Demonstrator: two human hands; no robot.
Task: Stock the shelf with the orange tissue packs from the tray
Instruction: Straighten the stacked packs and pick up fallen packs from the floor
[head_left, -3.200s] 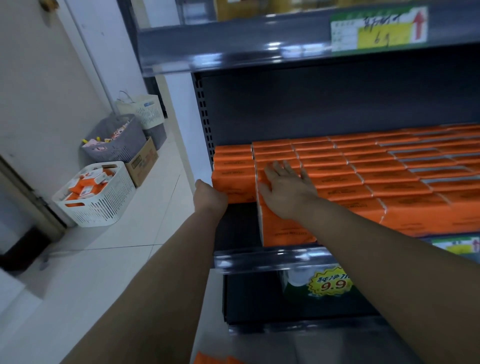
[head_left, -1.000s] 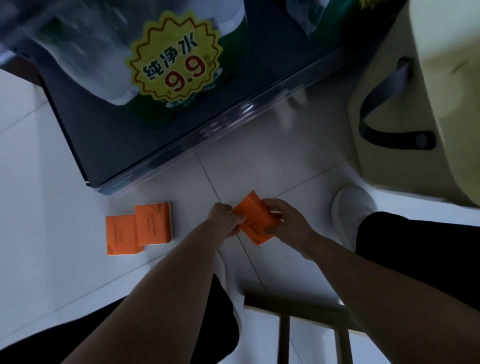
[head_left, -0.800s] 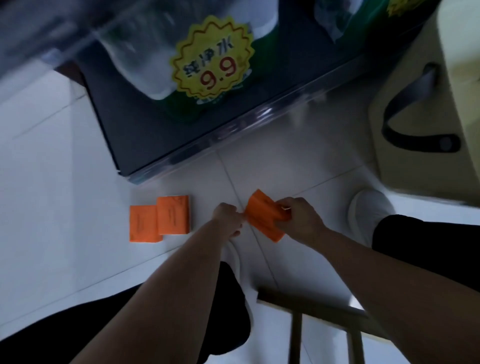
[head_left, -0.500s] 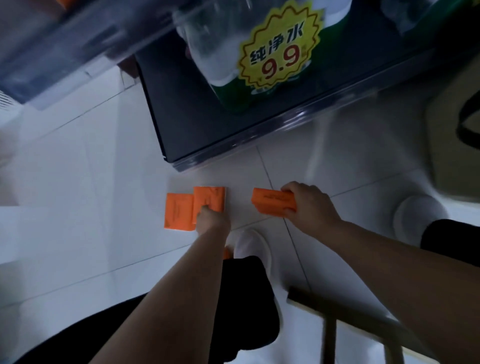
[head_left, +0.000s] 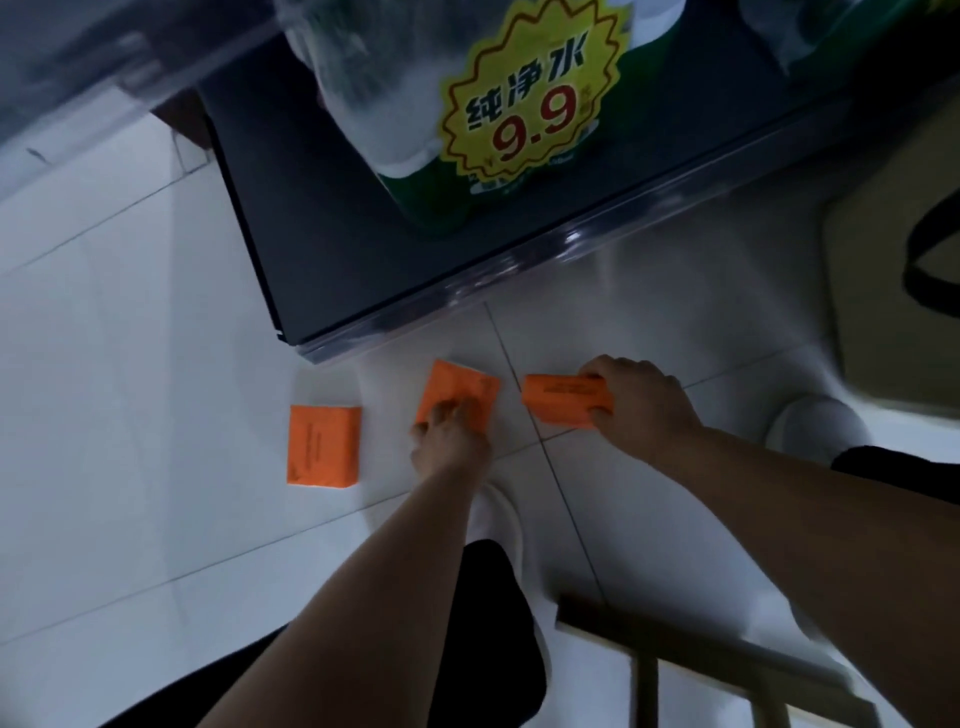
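Observation:
I look down at a pale tiled floor in front of the dark shelf base (head_left: 363, 249). Three orange tissue packs are here. One pack (head_left: 323, 446) lies flat on the floor at the left, apart from my hands. My left hand (head_left: 451, 441) grips the near edge of a second pack (head_left: 460, 391), tilted just above the tiles. My right hand (head_left: 636, 402) holds a third pack (head_left: 563, 399) by its right end, edge-on, a little off the floor. The tray is out of view.
A yellow 9.9 price tag (head_left: 530, 88) hangs over bottled water packs on the bottom shelf. A beige bag with a dark strap (head_left: 904, 270) stands at the right. My white shoes (head_left: 493, 525) (head_left: 815, 426) and a wooden frame (head_left: 675, 654) are near my legs.
Since half a second ago my left hand has drawn the second pack to the right, away from the pack beside it. My right hand keeps its pack.

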